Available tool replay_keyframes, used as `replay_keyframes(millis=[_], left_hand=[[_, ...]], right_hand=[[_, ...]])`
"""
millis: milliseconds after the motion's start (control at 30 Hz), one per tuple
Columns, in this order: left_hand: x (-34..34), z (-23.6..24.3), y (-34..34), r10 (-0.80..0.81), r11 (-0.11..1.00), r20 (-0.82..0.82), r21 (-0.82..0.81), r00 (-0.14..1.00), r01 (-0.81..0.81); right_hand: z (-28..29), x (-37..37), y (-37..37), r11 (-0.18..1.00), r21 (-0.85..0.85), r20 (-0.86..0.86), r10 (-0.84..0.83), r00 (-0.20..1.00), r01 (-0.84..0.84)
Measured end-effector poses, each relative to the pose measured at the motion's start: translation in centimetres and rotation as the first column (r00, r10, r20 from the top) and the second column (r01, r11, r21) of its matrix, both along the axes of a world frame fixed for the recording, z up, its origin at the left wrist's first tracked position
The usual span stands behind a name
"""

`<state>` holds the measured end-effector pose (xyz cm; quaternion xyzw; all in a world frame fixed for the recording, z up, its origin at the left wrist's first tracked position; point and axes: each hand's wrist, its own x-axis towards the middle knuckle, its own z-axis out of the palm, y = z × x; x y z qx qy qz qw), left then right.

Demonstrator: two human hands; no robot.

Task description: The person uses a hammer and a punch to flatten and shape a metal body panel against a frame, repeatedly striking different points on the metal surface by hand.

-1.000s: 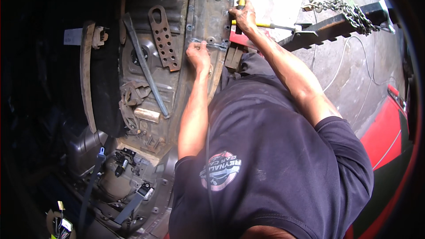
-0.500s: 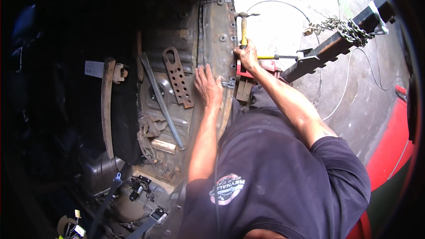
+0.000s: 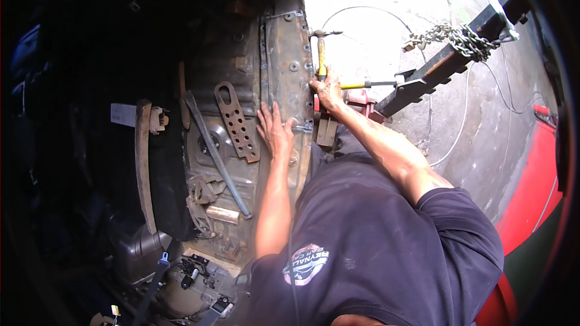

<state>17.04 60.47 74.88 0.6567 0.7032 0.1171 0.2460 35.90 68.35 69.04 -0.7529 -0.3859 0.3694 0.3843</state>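
My left hand [image 3: 277,134] lies on the worn metal sill [image 3: 283,54] of a stripped car floor, palm down with its fingers apart. Just outside the sill's edge, my right hand [image 3: 328,92] is closed around the lower handle of a hammer [image 3: 322,55]. The hammer's yellow-and-black handle stands upright in the picture, its metal head at the far end beside the row of holes along the sill's edge. To the left of my left hand rests a rusty plate with several round holes and a long slot [image 3: 237,123].
A long metal bar [image 3: 216,154], a clamp-like metal piece [image 3: 203,193] and a pale block [image 3: 223,214] lie on the floor pan. Right of me, a dark notched beam [image 3: 423,80] is wrapped with a chain [image 3: 468,42]. Thin cables cross the concrete near a red panel [image 3: 531,187].
The whole view has shifted, so things sit lower and a little further left. The fingers of my left hand are spread wider. My right hand still grips the hammer.
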Motion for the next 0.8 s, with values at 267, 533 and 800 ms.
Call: replay_keyframes(millis=[267, 533, 800], left_hand=[[-0.2, -0.3, 0.0, -0.011, 1.0, -0.031, -0.019, 0.999, 0.01], [-0.2, -0.4, -0.1, -0.021, 1.0, -0.031, 0.0, 0.999, 0.021], [-0.2, -0.5, 0.1, -0.039, 0.999, -0.06, -0.02, 0.997, 0.038]], right_hand=[[2.4, 0.0, -0.3, 0.999, 0.049, 0.078, -0.005, 0.997, 0.001], [1.8, 3.1, 1.9, 0.985, 0.078, -0.097, -0.149, 0.984, 0.157], [1.3, 1.2, 5.1, 0.999, 0.039, -0.116, -0.03, 0.993, 0.034]])
